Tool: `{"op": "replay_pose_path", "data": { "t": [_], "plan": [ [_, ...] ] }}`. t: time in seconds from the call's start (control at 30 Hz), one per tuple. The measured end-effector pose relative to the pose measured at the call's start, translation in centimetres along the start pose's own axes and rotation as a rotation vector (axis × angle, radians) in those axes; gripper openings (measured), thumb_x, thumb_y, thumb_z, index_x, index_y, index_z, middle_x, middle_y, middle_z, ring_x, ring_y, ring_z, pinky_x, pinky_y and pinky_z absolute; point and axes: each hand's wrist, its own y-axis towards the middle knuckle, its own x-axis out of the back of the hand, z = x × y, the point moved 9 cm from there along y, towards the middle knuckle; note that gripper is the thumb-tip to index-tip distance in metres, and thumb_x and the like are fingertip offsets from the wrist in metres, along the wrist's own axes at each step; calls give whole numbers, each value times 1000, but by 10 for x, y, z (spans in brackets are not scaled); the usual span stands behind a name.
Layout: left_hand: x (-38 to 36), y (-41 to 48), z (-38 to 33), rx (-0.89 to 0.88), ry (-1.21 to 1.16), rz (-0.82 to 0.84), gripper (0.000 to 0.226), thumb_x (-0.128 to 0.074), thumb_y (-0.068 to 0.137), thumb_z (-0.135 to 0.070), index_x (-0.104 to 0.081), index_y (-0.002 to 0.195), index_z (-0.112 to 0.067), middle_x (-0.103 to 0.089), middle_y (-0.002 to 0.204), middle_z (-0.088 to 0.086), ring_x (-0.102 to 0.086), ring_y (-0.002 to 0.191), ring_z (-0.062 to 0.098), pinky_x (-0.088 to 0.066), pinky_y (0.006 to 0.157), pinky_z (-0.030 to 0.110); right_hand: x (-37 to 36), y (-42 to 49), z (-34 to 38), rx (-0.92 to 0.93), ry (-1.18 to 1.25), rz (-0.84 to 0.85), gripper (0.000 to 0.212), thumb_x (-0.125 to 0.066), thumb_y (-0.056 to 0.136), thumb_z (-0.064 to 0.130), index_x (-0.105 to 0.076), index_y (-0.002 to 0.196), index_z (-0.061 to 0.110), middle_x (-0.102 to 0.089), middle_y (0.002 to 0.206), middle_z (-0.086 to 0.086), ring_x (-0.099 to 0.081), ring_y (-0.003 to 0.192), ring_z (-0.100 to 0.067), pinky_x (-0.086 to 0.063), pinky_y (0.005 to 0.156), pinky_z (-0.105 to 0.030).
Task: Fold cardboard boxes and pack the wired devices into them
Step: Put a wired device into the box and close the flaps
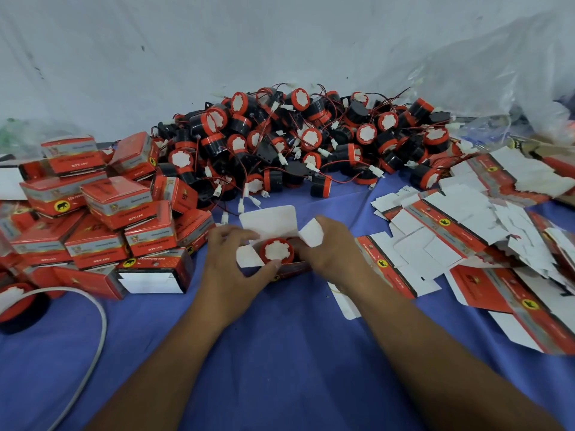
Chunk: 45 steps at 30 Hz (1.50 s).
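Your blue table (280,353) met a white sheet (217,57) at 12 o'clock. At centre, the open box (267,220) held one wired device (276,251); fingers of your left hand (230,259) and right hand (333,253) curled round its ends.

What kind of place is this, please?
Probably a small packing workshop: a heap of wired devices at the back, stacked closed boxes on the left, flat unfolded cartons on the right.
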Motion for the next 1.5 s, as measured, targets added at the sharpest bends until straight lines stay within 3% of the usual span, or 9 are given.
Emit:
{"op": "replay_pose_path", "data": {
  "t": [0.23,0.53,0.73,0.87,1.0,1.1,1.2,1.3,1.5],
  "plan": [
    [-2,0,15,130,-218,-24,68,-86,68,-29,-41,118,-20,-54,119,6,-60,109,26,-52,91,51,-11,4,-5,-13,59,48,22,-61,96,20,-39,97,23,-51,85,12,-48,74,-3,-32,51,-15],
    [-6,-1,-8,-69,-79,29,76,-78,84,-23,-29,134,-52,-46,145,-11,-42,135,6,-38,111,30,-4,-1,4,125,35,-182,32,-70,87,11,-47,72,28,-52,79,9,-47,70,-5,-37,61,-8],
    [-13,-1,3,-29,-106,101,54,-71,91,-21,-50,140,-24,-54,137,-20,-51,125,-2,-43,106,24,-2,0,11,246,91,3,26,-67,94,33,-60,69,35,-53,87,5,-52,79,-1,-37,68,-10],
    [-11,1,-6,-109,42,24,27,-67,86,-26,-75,104,-7,-60,127,0,-56,115,16,-44,97,25,-11,3,-3,178,161,103,12,-64,97,19,-75,102,21,-58,114,3,-59,101,-8,-46,86,-19],
    [-7,3,-3,-46,89,-25,17,-72,85,-29,-79,91,-15,-42,135,8,-35,128,28,-29,105,35,-20,7,-9,118,430,176,39,-64,93,5,-49,125,24,-52,137,12,-54,127,-9,-49,94,-20],
    [-9,4,2,21,-39,47,10,-74,89,-24,-77,95,-17,-34,148,1,-28,141,15,-27,113,25,-22,8,-5,186,464,249,65,-64,92,1,-34,144,26,-59,129,21,-59,121,-9,-50,95,-25],
    [-13,4,-1,-25,-85,120,13,-69,92,-11,-73,103,-9,-61,120,-6,-57,116,12,-47,98,26,-19,6,-1,266,341,237,34,-66,94,7,-62,124,23,-67,112,19,-64,109,-12,-52,87,-24],
    [-12,3,2,28,-110,145,29,-65,94,-14,-66,123,-13,-64,121,-10,-58,116,8,-45,98,17,-14,3,-1,318,304,246,21,-72,93,29,-71,112,23,-67,112,14,-63,106,-8,-51,89,-24],
    [-13,3,12,153,-326,147,34,-66,92,-10,-40,107,-27,-65,123,-2,-64,112,11,-54,93,39,-13,1,-3,289,267,294,32,-60,95,50,-69,120,33,-66,118,19,-61,113,-2,-51,92,-23]
  ]
}}
